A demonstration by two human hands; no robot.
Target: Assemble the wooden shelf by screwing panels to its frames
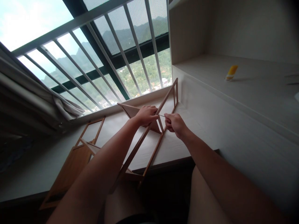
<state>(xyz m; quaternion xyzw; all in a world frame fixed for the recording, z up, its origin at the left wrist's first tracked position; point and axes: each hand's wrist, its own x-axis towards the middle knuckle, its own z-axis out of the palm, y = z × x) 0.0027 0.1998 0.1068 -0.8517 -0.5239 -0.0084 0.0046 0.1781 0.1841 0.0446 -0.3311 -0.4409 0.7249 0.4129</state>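
Observation:
A long wooden ladder-like frame (pixel 171 93) lies tilted across the pale desk (pixel 163 146), one end near the window, the other over the front edge. My left hand (pixel 146 114) is closed around the frame's upper rail at its middle. My right hand (pixel 174 123) is closed in a fist just right of it, pinching a thin metal tool (pixel 161 115) whose tip points at the rail by my left fingers. A flat wooden panel (pixel 130 110) stands behind my left hand.
A second wooden frame with a panel (pixel 77 155) lies at the left of the desk. A barred window (pixel 105 56) and a bunched curtain (pixel 35 96) are behind. On the raised shelf (pixel 245 87) at the right lies a small yellow tube (pixel 231 72).

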